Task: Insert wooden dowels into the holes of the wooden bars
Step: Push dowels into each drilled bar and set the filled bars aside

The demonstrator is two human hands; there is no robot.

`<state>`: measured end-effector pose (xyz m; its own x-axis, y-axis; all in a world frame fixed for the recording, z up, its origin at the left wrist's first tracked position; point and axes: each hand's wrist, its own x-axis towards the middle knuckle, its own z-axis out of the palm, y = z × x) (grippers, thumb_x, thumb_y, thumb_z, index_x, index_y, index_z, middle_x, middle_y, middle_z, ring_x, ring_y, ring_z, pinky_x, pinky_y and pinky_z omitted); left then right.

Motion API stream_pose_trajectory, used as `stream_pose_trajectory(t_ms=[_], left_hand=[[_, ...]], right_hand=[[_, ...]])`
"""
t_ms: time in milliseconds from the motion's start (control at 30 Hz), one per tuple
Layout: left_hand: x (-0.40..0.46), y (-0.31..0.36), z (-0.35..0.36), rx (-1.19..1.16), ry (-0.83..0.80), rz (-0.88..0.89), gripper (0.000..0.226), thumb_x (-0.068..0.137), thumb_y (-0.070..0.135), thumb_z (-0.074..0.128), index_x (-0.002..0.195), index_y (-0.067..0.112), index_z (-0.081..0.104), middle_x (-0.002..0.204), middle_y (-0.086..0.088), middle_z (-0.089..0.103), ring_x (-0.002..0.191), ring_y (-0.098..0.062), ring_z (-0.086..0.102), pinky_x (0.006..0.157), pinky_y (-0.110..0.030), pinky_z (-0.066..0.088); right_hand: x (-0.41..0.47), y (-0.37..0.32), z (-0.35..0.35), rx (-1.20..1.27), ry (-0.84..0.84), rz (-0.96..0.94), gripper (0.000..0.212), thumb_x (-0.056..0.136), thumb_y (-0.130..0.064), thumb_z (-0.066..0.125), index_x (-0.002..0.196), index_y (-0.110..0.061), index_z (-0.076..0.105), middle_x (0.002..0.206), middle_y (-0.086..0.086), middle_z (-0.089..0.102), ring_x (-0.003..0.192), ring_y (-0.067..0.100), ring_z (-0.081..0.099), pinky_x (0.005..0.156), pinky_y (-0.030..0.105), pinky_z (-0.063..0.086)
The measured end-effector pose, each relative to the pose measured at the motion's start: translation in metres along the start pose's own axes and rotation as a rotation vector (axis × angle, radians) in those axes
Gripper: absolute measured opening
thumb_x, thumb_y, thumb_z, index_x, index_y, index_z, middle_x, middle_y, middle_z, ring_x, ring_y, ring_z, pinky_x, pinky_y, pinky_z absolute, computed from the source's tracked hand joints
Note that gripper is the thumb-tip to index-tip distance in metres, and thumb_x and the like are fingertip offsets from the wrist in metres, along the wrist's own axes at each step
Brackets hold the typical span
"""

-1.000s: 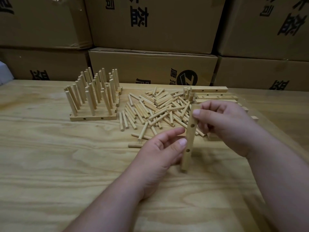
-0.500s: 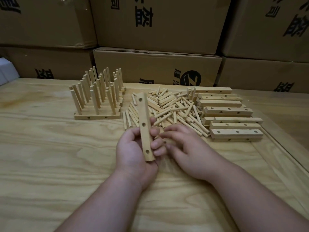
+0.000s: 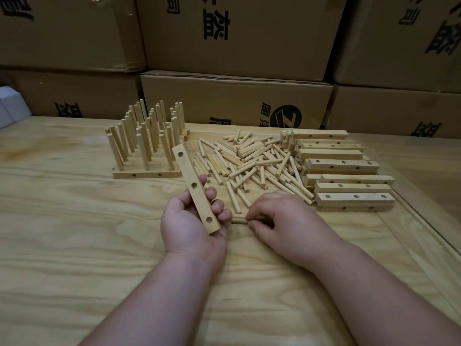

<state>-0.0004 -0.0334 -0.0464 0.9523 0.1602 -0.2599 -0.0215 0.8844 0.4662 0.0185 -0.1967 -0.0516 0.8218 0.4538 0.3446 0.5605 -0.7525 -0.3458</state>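
Note:
My left hand grips a wooden bar with three holes facing up, held above the table and pointing away from me. Beside it, my right hand lies low on the table and pinches a single dowel lying flat, its left end showing between the two hands. A loose pile of dowels lies just beyond both hands. Empty bars are stacked at the right of the pile. Finished bars with upright dowels stand at the left.
The work surface is a pale wooden table with a raised ledge along its right side. Stacked cardboard boxes form a wall behind the table. A white object sits at the far left edge.
The bar passed from my right hand into my left hand and swung left, holes up. My right hand dropped to the table and closed its fingertips on a dowel.

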Motion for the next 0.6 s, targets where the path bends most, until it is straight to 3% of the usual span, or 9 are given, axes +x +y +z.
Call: stream_pose_trajectory(t_ms=[200,367,500,600], left_hand=[[0.002,-0.002,0.001,0.056,-0.022,-0.011,0.032,0.095,0.021,0.038,0.102,0.013,0.069,0.065,-0.001,0.05,0.048,-0.014,0.04,0.045,-0.025,0.035],[0.0,-0.01,0.004,0.223,-0.016,0.036,0.034,0.104,0.045,0.045,0.093,0.019,0.063,0.066,0.001,0.053,0.051,-0.014,0.046,0.048,-0.027,0.04],[-0.002,-0.013,0.004,0.286,0.009,0.032,0.036,0.101,0.044,0.053,0.085,0.016,0.068,0.076,-0.002,0.07,0.075,-0.02,0.068,0.065,-0.032,0.054],[-0.002,-0.012,0.003,0.309,-0.028,0.017,0.035,0.098,0.041,0.058,0.09,0.01,0.072,0.1,-0.008,0.079,0.101,-0.025,0.074,0.09,-0.041,0.058]], right_hand=[[-0.001,0.007,-0.005,-0.063,-0.047,0.112,0.033,0.088,-0.038,0.064,0.12,-0.034,0.067,0.1,-0.018,0.06,0.102,0.006,0.05,0.098,0.032,0.043],[-0.002,0.018,-0.015,-0.2,-0.096,0.203,0.015,0.091,-0.048,0.056,0.102,-0.04,0.063,0.096,-0.019,0.055,0.106,0.008,0.049,0.098,0.036,0.031],[-0.003,0.025,-0.02,-0.237,-0.092,0.278,0.013,0.093,-0.046,0.055,0.101,-0.038,0.063,0.098,-0.02,0.055,0.105,0.009,0.05,0.098,0.035,0.029],[0.0,0.023,-0.022,-0.106,-0.001,0.351,0.012,0.094,-0.044,0.058,0.098,-0.036,0.066,0.089,-0.019,0.058,0.088,0.002,0.055,0.086,0.03,0.04]])
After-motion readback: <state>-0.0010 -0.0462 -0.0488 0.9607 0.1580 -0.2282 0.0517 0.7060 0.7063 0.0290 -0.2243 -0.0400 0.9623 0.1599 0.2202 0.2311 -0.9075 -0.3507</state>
